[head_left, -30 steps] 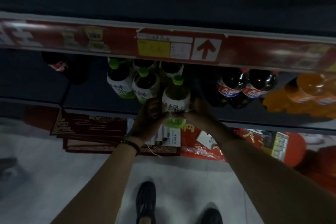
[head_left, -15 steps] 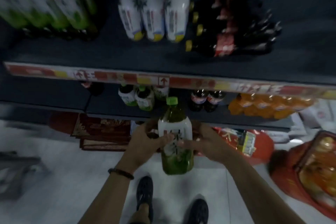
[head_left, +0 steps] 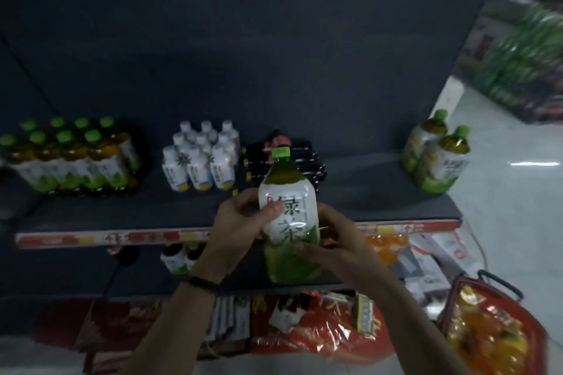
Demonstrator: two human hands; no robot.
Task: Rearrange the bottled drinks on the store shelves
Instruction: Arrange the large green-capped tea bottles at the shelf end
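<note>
Bottle (head_left: 289, 216) of green tea stands upright between my hands: left hand (head_left: 240, 225) grips its label, right hand (head_left: 333, 245) wraps its lower side, above the shelf (head_left: 396, 207) edge.

Held bottle (head_left: 288, 216) before shelf (head_left: 396, 207); packs (head_left: 70, 161) left.

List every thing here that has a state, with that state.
Green tea bottle, capped, upright, held by both hands.
Left hand, grips its label.
Right hand, grips it lower down.
Two matching bottles, capped, standing at the right end of the shelf.
White bottles, capped, standing clustered.
Green-capped bottles, standing at the left end.
</note>
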